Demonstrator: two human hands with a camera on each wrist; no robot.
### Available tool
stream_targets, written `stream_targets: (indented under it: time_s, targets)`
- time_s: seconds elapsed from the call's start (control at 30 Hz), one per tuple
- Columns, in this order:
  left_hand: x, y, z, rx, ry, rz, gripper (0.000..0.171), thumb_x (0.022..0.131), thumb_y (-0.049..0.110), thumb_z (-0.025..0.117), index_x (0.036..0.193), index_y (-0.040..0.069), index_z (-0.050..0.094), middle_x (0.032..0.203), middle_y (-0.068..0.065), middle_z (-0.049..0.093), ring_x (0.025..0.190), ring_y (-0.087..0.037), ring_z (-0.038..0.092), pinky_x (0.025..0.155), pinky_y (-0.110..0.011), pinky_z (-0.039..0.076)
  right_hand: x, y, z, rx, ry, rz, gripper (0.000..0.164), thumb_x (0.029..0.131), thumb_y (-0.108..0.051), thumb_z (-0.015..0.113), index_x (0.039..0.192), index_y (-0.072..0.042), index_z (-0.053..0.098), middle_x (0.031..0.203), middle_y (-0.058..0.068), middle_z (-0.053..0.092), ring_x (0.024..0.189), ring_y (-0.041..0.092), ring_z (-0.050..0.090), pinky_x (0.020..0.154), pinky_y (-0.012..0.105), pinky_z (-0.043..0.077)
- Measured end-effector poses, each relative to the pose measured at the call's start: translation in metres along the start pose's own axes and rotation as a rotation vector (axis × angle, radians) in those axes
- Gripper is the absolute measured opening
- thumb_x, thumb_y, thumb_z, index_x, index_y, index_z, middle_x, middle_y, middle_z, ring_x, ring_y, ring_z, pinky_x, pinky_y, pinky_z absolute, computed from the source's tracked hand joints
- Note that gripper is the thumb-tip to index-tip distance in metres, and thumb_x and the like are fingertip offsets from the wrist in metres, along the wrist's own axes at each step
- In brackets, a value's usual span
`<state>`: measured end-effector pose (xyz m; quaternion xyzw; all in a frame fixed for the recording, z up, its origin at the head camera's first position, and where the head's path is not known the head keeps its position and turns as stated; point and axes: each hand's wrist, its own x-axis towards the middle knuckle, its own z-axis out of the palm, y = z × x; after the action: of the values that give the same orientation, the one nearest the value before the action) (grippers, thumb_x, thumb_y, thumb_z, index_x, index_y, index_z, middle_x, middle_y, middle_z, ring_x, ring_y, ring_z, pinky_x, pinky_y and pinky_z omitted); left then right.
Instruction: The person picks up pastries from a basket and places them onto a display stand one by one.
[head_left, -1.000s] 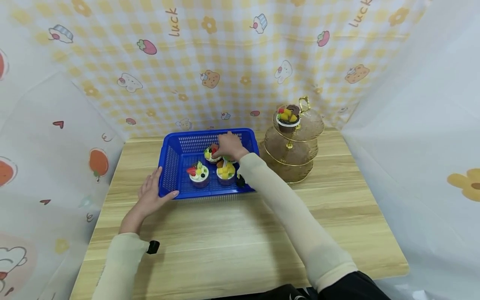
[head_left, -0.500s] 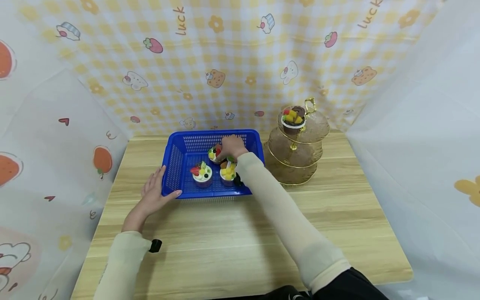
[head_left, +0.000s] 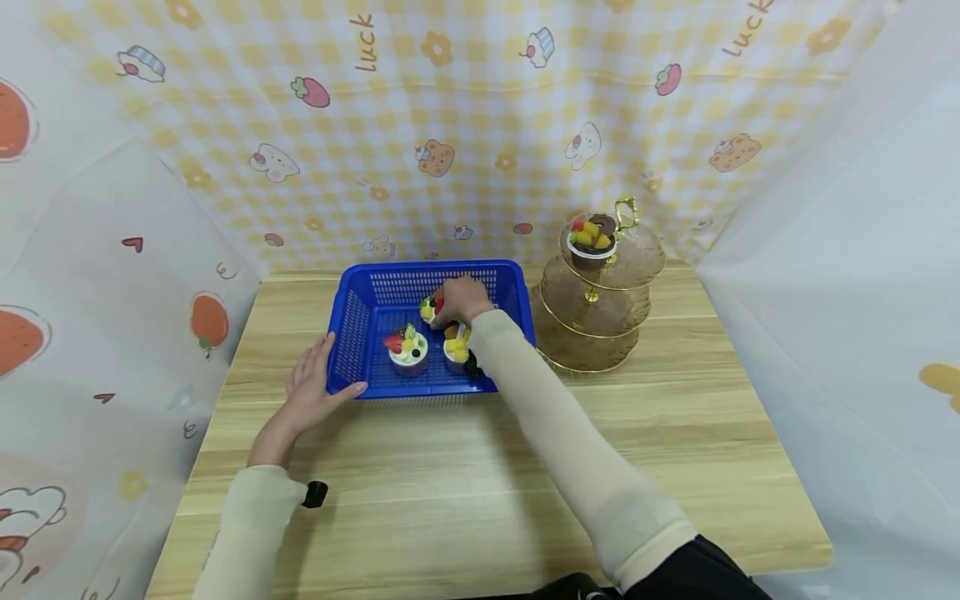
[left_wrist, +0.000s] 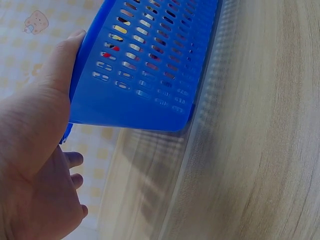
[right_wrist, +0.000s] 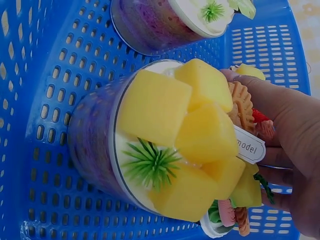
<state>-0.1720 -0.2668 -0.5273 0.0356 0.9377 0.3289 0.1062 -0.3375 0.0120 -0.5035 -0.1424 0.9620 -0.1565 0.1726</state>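
Observation:
My left hand [head_left: 309, 392] rests with spread fingers and thumb at the front left corner of the blue plastic basket [head_left: 435, 267]. The left wrist view has its thumb [left_wrist: 62, 62] along the rim. Inside the basket, my right hand [head_left: 463, 300] curls its fingers round a strawberry-topped toy dessert cup [head_left: 431, 308]. In the right wrist view the mango-topped dessert cup [right_wrist: 180, 130] stands in front and hides most of that grip. A green-cream cup [right_wrist: 215, 227] shows partly beside the fingers. Another fruit-topped cup [head_left: 408, 352] stands at the front left of these.
A three-tier gold-rimmed stand [head_left: 641, 250] stands right of the basket, with a chocolate fruit cup [head_left: 591, 243] on its top tier. Everything rests on a wooden table [head_left: 420, 492]. A checked cloth [head_left: 480, 108] hangs behind it.
My head view has shifted slightly. The right hand has sunk a little toward the front among the cups and now covers the green-topped one. The left hand keeps its place on the basket.

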Motion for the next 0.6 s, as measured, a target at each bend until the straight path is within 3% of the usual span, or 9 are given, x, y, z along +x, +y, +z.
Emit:
stream_targets:
  time_s: [0.17,0.47,0.6]
  targets:
    - [0.0006,-0.0014,0.0025,-0.013,0.009,0.006,0.111,0.087,0.053,0.068,0.160,0.020,-0.010,0.166,-0.024,-0.004,0.150,-0.051,-0.006,0.113,-0.074,-0.005,0.0006,0.0000,0.0018,-0.022,0.001,-0.001,0.035,0.074,-0.047,0.084,0.089,-0.018,0.071,0.089,0.000,0.069,0.081,0.018,0.064,0.073,0.036,0.056]
    - [0.0012,-0.0037,0.0027,0.000,0.015,0.009,0.111,0.088,0.054,0.068,0.160,0.020,-0.010,0.166,-0.025,-0.002,0.150,-0.052,-0.005,0.114,-0.074,-0.003,0.0048,-0.0017,0.0049,-0.072,-0.042,-0.005,0.057,0.077,-0.047,0.082,0.126,-0.024,0.066,0.111,0.003,0.066,0.106,0.024,0.059,0.091,0.043,0.055]
    - [0.0010,-0.0037,0.0027,0.001,0.013,0.005,0.111,0.088,0.054,0.068,0.160,0.020,-0.010,0.166,-0.024,-0.003,0.150,-0.051,-0.005,0.114,-0.074,-0.003,0.0055,-0.0021,0.0056,-0.069,-0.037,0.002,0.058,0.079,-0.046,0.080,0.131,-0.026,0.063,0.118,0.003,0.066,0.113,0.025,0.055,0.096,0.045,0.051]
